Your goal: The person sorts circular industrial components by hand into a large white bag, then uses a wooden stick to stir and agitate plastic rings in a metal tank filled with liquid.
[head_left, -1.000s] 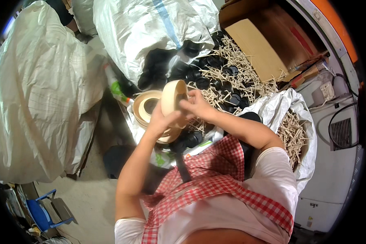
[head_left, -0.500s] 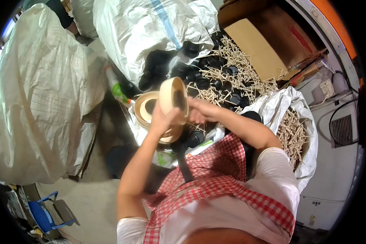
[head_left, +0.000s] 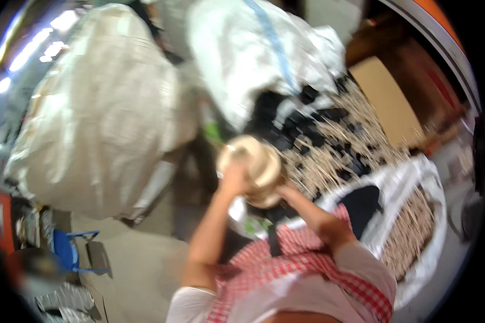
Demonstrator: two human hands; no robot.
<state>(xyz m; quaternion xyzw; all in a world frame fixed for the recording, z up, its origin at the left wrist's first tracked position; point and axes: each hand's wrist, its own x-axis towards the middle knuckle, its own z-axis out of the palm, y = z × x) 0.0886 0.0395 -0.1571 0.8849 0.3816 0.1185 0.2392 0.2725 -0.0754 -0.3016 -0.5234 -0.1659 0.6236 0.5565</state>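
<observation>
A cluster of cream, ring-shaped rolls (head_left: 268, 168) sits in front of me, overlapping one another. My left hand (head_left: 237, 175) is closed on the upper left roll (head_left: 249, 146), its fingers reaching over the open centre. Against the right side of the lower roll (head_left: 265, 199) is my right hand (head_left: 286, 191); smearing hides its fingers. A pile of short pale sticks (head_left: 320, 156) mixed with black plastic pieces (head_left: 302, 129) spreads just beyond the rolls.
Large white woven sacks (head_left: 108, 118) stand at left and far centre (head_left: 231, 59). An open white sack (head_left: 434, 183) of pale sticks (head_left: 409, 237) is at my right. A cardboard flap (head_left: 388, 102) rises far right. A blue chair (head_left: 64, 250) stands lower left.
The view has swung, shifting the scene rightward and blurring it. My left hand has lowered its raised, upright roll onto the others. My right hand has moved down to the cluster's right side.
</observation>
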